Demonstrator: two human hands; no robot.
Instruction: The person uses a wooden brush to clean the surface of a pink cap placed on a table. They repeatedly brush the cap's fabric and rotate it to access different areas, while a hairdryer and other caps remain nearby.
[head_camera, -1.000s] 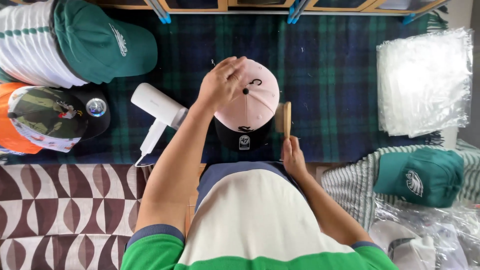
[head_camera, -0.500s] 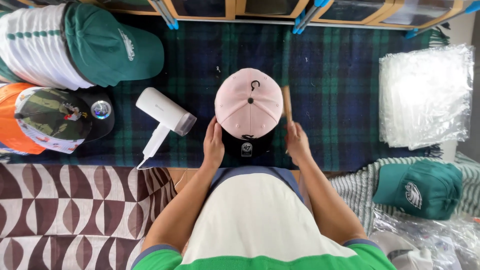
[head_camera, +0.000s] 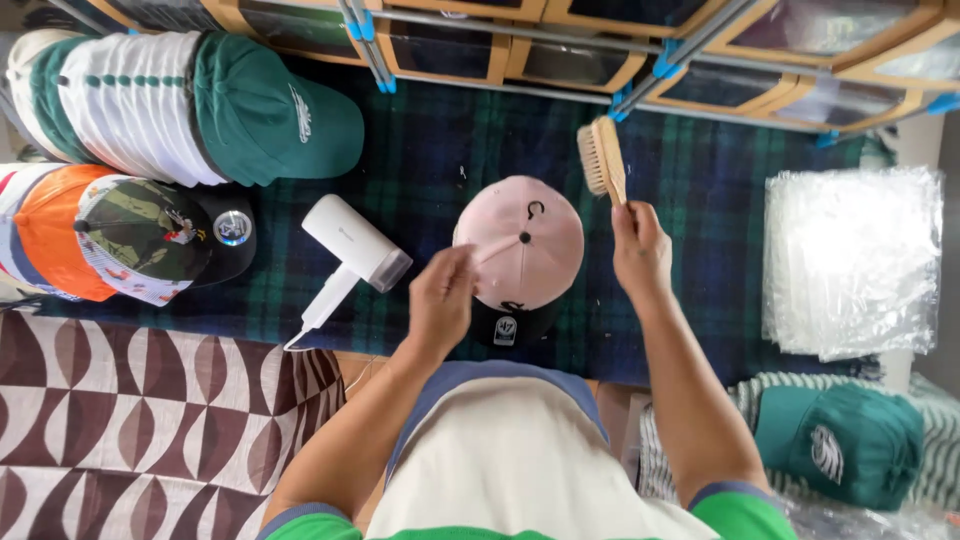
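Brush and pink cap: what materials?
Brush, held up in the right hand: looks like pale unfinished wood with light, dense bristles. Pink cap, touched by the left hand: probably matte woven cotton; seamed panels and top button show, no sheen.

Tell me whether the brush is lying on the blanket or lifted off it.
Lifted. The right hand grips the brush by its handle, bristles facing left, beside the pink cap.

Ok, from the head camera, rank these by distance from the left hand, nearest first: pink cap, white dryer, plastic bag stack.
1. Pink cap, touching the left hand.
2. White dryer, just left of it.
3. Plastic bag stack, far right.
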